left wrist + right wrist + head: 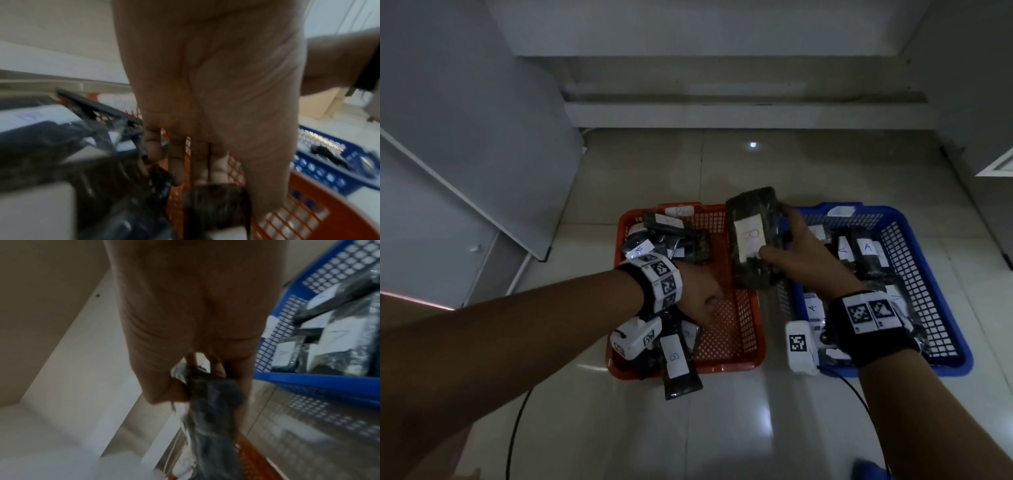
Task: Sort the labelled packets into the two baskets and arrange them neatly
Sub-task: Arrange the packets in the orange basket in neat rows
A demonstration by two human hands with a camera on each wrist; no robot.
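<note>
R hand point(796, 255) gripping B packet point(753, 236) betw. baskets, L hand point(700, 298) fingers straight, relaxed, in orange basket point(743, 329)

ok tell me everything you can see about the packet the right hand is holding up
The held packet is a dark, mottled, oblong block that looks wrapped in clear plastic. A white label on its upper face carries a handwritten letter that reads as B. The right hand grips it, thumb over the label's near end, fingers curled round the right edge. It hangs in the air, slightly tilted, over the gap between the orange basket and the blue basket, touching nothing else visible.
</note>
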